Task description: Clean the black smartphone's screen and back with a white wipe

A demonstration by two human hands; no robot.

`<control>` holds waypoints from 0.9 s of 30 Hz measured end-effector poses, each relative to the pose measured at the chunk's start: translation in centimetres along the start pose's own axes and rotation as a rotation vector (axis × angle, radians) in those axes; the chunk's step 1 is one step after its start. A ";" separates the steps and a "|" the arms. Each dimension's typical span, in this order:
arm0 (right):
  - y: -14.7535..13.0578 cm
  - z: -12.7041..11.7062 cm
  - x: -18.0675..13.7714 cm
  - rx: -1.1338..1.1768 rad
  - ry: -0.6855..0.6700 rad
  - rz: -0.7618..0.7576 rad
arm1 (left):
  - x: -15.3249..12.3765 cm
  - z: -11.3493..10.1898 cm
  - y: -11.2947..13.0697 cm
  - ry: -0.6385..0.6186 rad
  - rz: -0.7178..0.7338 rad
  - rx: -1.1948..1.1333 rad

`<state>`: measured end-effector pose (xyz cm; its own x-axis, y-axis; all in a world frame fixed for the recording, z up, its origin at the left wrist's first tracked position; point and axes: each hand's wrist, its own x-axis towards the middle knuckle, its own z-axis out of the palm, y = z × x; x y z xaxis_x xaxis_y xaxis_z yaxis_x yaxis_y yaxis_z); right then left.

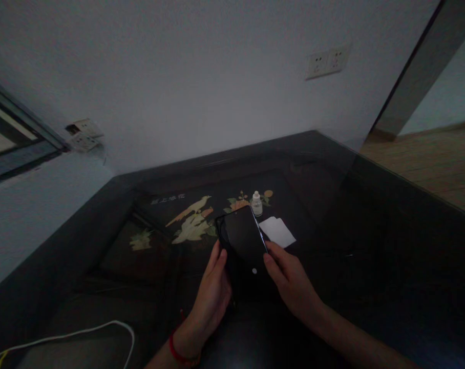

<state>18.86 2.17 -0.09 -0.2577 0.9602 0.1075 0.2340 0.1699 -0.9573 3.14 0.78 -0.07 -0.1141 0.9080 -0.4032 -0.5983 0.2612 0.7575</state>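
phone hangs over the table, short of its far edge, left hand half-curled round one side, right hand closed on the other, seemingly to bare the screen; bottle stands toward that edge, papers toward the right edge, likely for reach.

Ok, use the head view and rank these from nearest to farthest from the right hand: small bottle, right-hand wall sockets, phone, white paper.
1. Phone: gripped along its right edge by the right hand.
2. White paper: on the table, just beyond the hand.
3. Small bottle: farther back, left of the paper.
4. Wall sockets: up on the back wall.
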 end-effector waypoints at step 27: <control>-0.4 -2.2 1.3 -0.572 -0.412 -0.027 | -1.0 -0.8 -0.8 -0.184 0.018 0.139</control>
<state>20.51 3.84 1.05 -0.5778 0.8113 -0.0891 0.6494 0.3909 -0.6523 3.06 -0.57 -0.67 0.0304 0.9540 -0.2982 -0.4814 0.2754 0.8321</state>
